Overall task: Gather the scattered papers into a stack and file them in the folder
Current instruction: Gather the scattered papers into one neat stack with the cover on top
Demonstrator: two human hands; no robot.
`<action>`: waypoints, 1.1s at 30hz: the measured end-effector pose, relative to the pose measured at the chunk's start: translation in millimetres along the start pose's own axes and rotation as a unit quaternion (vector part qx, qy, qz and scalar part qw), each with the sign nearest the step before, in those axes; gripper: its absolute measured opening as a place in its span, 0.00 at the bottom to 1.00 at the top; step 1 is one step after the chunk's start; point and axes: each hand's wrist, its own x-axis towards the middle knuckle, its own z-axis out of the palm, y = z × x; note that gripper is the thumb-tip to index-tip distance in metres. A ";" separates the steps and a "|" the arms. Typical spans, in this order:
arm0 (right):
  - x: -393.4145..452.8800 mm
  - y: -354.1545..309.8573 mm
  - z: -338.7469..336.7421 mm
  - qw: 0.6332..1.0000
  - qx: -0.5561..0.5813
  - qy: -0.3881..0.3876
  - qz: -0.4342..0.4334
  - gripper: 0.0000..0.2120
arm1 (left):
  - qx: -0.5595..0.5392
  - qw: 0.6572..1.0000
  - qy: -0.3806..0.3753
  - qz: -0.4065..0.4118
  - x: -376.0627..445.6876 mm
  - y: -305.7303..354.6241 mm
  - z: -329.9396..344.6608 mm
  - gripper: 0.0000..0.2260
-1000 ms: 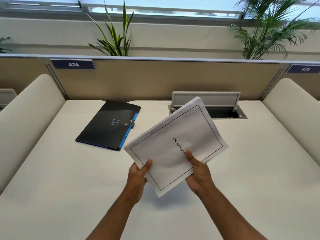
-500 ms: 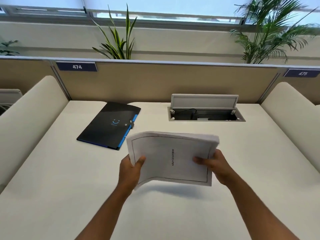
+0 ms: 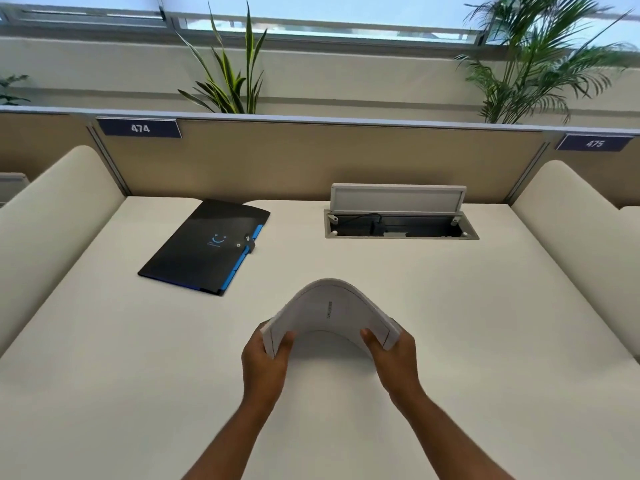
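Observation:
A stack of white papers (image 3: 329,306) with a thin printed border is bent into an arch above the middle of the desk. My left hand (image 3: 265,362) grips its left end and my right hand (image 3: 394,358) grips its right end, thumbs on the near face. A black folder (image 3: 201,247) with a blue edge and a snap strap lies closed on the desk, at the back left of the papers, well apart from both hands.
The white desk (image 3: 450,323) has an open cable hatch (image 3: 398,226) with a raised lid at the back right. Padded cream dividers stand on the left (image 3: 52,216) and right (image 3: 581,237). A beige partition (image 3: 311,157) closes the back.
The paper stack went from tilted up facing me to flat, then down toward the desk, and is now bowed upward between my hands. Both hands dropped lower and nearer together.

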 end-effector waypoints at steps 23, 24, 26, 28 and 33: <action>6.4 -35.7 -17.5 0.891 -0.310 0.084 -0.322 0.31 | 0.198 0.944 0.062 0.257 10.1 13.5 -32.2 0.29; 7.0 -35.9 -17.6 0.884 -0.325 0.086 -0.323 0.29 | 0.209 0.938 0.054 0.271 11.3 13.6 -33.6 0.28; 7.0 -35.6 -18.2 0.880 -0.342 0.082 -0.318 0.29 | 0.212 0.935 0.048 0.279 13.4 13.3 -36.4 0.27; 6.0 -36.6 -18.6 0.880 -0.352 0.079 -0.309 0.30 | 0.202 0.939 0.043 0.276 14.2 13.5 -38.4 0.27; 7.6 -36.8 -17.7 0.905 -0.291 0.093 -0.297 0.33 | 0.192 0.948 0.020 0.253 12.8 17.5 -40.0 0.29</action>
